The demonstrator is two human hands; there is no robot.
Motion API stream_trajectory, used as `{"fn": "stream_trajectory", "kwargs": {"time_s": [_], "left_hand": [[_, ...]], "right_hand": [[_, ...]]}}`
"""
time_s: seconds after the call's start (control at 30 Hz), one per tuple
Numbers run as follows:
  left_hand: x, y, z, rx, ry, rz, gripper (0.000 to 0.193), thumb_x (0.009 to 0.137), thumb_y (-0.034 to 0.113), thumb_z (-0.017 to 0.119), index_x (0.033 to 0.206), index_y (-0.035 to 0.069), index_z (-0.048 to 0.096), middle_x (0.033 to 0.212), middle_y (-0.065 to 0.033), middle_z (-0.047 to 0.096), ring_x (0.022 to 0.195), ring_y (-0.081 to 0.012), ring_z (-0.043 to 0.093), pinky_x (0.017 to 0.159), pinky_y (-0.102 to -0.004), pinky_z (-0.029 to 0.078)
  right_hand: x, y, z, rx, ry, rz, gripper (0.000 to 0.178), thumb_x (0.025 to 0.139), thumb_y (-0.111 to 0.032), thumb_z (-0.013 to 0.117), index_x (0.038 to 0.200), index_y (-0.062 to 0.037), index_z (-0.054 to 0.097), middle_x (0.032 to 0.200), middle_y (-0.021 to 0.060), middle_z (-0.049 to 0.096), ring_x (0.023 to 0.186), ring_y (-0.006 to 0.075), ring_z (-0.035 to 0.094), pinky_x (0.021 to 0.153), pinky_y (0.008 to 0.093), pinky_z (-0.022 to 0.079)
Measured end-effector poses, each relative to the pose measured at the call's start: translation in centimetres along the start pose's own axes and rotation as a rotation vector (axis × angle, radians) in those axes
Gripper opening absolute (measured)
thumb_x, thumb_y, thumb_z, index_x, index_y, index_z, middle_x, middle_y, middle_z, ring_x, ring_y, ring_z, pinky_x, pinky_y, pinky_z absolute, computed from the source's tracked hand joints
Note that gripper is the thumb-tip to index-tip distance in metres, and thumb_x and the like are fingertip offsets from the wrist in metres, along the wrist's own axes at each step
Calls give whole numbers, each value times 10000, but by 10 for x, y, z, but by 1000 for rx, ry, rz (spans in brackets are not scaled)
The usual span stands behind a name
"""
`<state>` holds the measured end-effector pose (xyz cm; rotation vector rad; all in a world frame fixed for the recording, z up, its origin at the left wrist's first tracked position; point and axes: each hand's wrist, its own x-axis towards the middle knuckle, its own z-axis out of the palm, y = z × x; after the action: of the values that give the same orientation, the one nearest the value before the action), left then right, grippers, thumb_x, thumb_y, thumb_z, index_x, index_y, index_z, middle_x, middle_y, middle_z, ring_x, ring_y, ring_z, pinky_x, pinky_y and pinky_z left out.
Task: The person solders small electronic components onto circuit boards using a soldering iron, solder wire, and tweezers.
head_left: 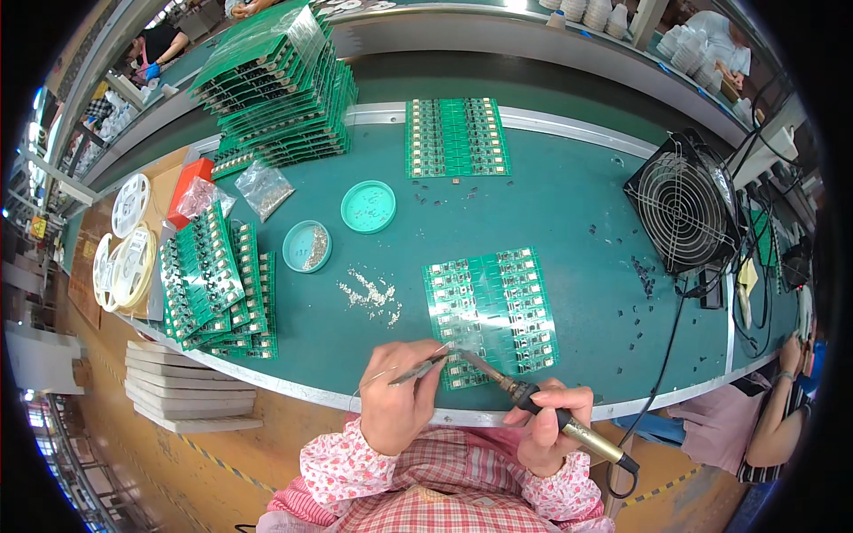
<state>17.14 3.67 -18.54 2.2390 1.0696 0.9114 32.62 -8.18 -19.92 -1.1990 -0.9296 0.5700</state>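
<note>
A green circuit board panel [487, 306] with rows of small parts lies flat near the table's front edge. At its near left part, my left hand [396, 404] is closed on metal tweezers [414, 371], their points down at the board. A thin wire [366, 380], which looks like solder, curves out from the same fingers. My right hand [548, 428] is wrapped round a soldering iron [582, 435]. The iron slants left, its tip at the board close to the tweezers; I cannot tell whether it touches.
Loose pale parts [371, 295] and two teal dishes [369, 207] lie left of the panel. Boards are stacked far left [284, 102] and near left [213, 293]. A second panel [458, 138] lies behind; a fan [680, 209] and dark cable [662, 369] are on the right.
</note>
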Motion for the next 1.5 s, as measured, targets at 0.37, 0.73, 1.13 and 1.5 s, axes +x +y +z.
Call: {"fn": "stream_trajectory", "kwargs": {"time_s": [0.37, 0.73, 1.13, 1.5], "left_hand": [[-2, -4, 2, -20, 21, 9, 234, 803, -35, 726, 1021, 49, 703, 1007, -86, 724, 900, -305, 658, 801, -382, 522], [-2, -3, 0, -39, 4, -10, 240, 802, -33, 727, 1026, 52, 702, 1001, -83, 722, 897, -308, 658, 796, -384, 522], [-2, -2, 1, -57, 17, -5, 240, 796, -45, 728, 1016, 49, 705, 995, -82, 721, 899, -311, 655, 789, -383, 526], [0, -3, 1, -72, 29, -17, 213, 820, -35, 725, 1022, 27, 696, 993, -98, 717, 885, -302, 659, 785, -379, 524]], "right_hand": [[5, -1, 8, -231, 29, 112, 117, 933, -142, 646, 980, -42, 606, 570, 7, 628, 520, 142, 625, 518, 281, 480], [21, -7, 10, -394, -168, -268, 146, 817, -28, 708, 949, -11, 646, 667, 69, 656, 505, 176, 582, 470, 305, 463], [3, -5, -3, -318, 47, -127, 126, 871, -104, 661, 958, -27, 611, 625, 47, 627, 531, 180, 570, 517, 305, 458], [30, -13, 1, -524, -88, -311, 277, 778, 22, 698, 1041, -61, 709, 761, 90, 646, 646, 243, 598, 599, 342, 491]]}}
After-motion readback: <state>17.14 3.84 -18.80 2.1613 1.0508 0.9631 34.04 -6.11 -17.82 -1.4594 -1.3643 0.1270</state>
